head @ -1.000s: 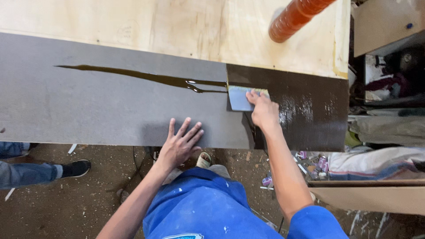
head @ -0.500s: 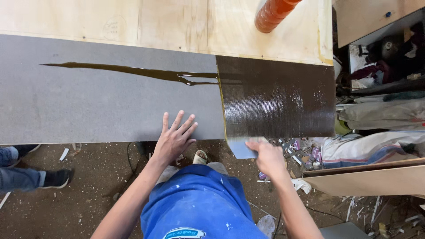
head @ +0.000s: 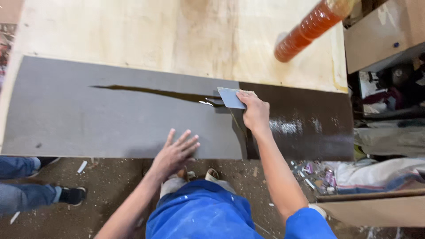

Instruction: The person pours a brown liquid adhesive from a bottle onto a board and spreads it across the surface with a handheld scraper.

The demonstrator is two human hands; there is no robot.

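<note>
A long grey sheet [head: 97,119] lies on a pale plywood board [head: 168,40]. Its right part [head: 305,124] is dark and glossy with wet liquid, and a thin dark streak of liquid [head: 150,92] runs along the sheet's upper part. My right hand [head: 254,110] grips a flat grey spreader card [head: 230,97] at the far edge of the sheet, where the streak meets the wet area. My left hand [head: 175,152] rests flat, fingers spread, on the dry grey part near the front edge.
An orange ribbed bottle [head: 310,26] hangs over the board at the upper right. Another person's jeans and dark shoe [head: 40,194] stand at the lower left. Boxes, cloth and scraps [head: 380,172] crowd the right side. The floor [head: 110,177] is dusty with debris.
My right hand dragged the spreader card from the far edge down to the front edge, widening the wet dark area, then returned it to the far edge a little further left.
</note>
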